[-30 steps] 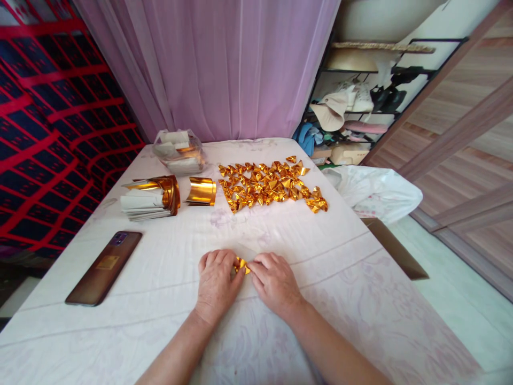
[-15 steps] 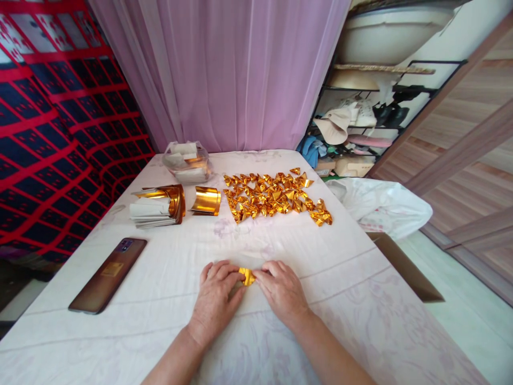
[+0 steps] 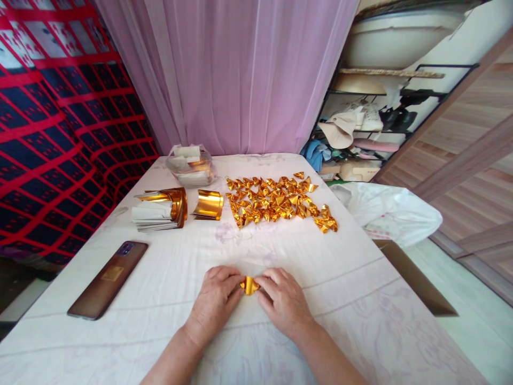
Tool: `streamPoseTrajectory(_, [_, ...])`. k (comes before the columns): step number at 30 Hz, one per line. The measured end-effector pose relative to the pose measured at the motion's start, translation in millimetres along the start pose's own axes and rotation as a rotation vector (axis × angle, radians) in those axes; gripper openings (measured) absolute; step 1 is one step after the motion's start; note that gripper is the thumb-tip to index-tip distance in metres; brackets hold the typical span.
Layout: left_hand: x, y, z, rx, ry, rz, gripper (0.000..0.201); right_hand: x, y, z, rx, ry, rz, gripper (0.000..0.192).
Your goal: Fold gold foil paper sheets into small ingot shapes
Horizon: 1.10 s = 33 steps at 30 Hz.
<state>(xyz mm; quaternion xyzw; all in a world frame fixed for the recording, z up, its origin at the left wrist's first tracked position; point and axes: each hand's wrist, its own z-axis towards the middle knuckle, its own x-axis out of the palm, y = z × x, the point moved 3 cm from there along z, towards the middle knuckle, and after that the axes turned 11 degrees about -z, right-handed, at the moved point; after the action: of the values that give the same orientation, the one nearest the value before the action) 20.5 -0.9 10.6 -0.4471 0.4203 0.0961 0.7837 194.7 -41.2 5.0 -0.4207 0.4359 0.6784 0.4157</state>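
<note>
**Small gold piece (image 3: 250,286) in hand, many more folded**

The left hand (image 3: 215,291) and right hand (image 3: 285,294) pinch the gold piece at its two ends, low over the white cloth (image 3: 180,283). It looks partly folded, so I think it isn't done.

From the hands, a phone (image 3: 107,280) lies at 9 o'clock. A few curved gold sheets (image 3: 209,205) wait at 11 o'clock, and a fat paper stack (image 3: 154,214) sits between 10 and 11. Lots of folded gold shapes (image 3: 276,200) lie between 12 and 1, looking finished. Farther off, at 11, a clear bag (image 3: 190,168) holds more paper.
</note>
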Motion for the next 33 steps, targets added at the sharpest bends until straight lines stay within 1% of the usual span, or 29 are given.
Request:
streamPoseTrajectory(6, [-0.1, -5.5, -1.8, -0.026, 0.027, 0.006, 0.019, -3.1, -3.9, 0.0, -0.032, 0.077, 0.097, 0.028])
streamPoseTrajectory(9, [-0.1, -6.1, -2.8, -0.013, 0.032, 0.017, 0.018, -3.8, -5.5, 0.7, -0.035, 0.090, 0.109, 0.026])
streamPoseTrajectory(12, [-0.1, -6.7, -2.9, -0.011, 0.026, 0.023, 0.017, -3.3, -5.8, 1.3, -0.050, 0.085, 0.096, 0.021])
streamPoseTrajectory(16, [-0.1, -7.6, -2.6, -0.023, 0.038, 0.017, 0.018, -2.2, -5.7, 1.5, -0.093, 0.047, 0.057, 0.014])
streamPoseTrajectory(20, [-0.4, -7.4, -3.6, -0.032, 0.057, 0.014, 0.024, -0.2, -6.5, 1.8, -0.094, 0.020, 0.039, 0.014])
streamPoseTrajectory(24, [0.2, -6.2, -3.7, -0.007, 0.034, 0.039, 0.014, 0.1, -6.6, 1.9, -0.086, 0.026, 0.030, 0.013])
streamPoseTrajectory(29, [2.4, -6.9, -2.5, 0.030, 0.035, 0.070, 0.014, -0.8, -6.0, 1.0, -0.082, 0.040, 0.031, 0.018])
streamPoseTrajectory(32, [4.6, -9.2, -2.7, 0.043, 0.047, 0.082, 0.013, 0.3, -6.3, 0.8, -0.075, 0.020, 0.041, 0.007])
streamPoseTrajectory(33, [5.5, -10.1, -2.9, 0.046, 0.050, 0.085, 0.013, 0.7, -6.4, 0.8, -0.074, 0.010, 0.044, 0.006])
